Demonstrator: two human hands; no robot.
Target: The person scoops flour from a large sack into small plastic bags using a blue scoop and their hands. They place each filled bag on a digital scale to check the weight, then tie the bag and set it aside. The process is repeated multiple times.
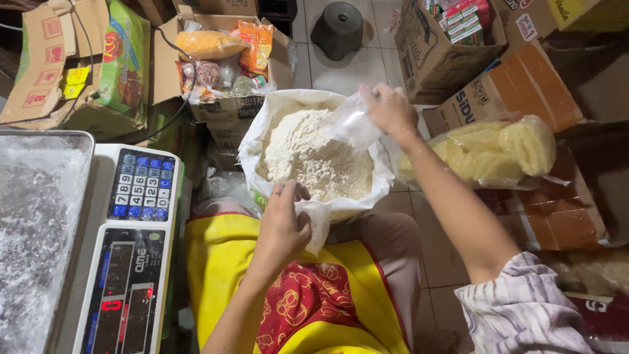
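Note:
A big white sack [308,101] stands open on the floor between my knees, full of pale flour [314,157]. My left hand [283,219] grips the sack's near rim, fingers curled over the edge. My right hand [390,108] is raised over the sack's far right rim and pinches a small clear plastic bag [354,121], which hangs crumpled just above the flour. A yellow and red apron [308,295] covers my lap.
A digital scale [134,249] with a steel pan [39,216] sits at left. Cardboard boxes of packaged goods [219,59] stand behind. A large clear bag of yellow crackers [491,151] lies at right beside orange boxes [524,85]. A dark stool [337,26] stands beyond.

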